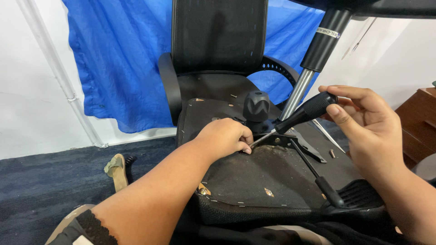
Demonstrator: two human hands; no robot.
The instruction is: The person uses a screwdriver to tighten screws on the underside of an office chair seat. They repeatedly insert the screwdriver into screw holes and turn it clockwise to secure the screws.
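A blue tarp (pixel 118 59) hangs behind an upturned office chair seat (pixel 254 177). The right hand (pixel 368 122) grips a screwdriver (pixel 297 118) by its black handle; the left hand (pixel 225 136) pinches its tip at the metal bracket (pixel 281 140), mid-seat, well inside the edges.

Soft, even daylight is filling the scene, seeming to come from the upper right, where the white wall (pixel 399 59) is reading brightest. Shadows are staying faint and diffuse; a soft one is lying under the left forearm on the chair underside (pixel 254 177). A mild glare is streaking down the chrome gas cylinder (pixel 297 93). The near corners are going slightly soft, and straight lines at the far left edge are bowing a little. The centre is staying sharp, without motion blur.
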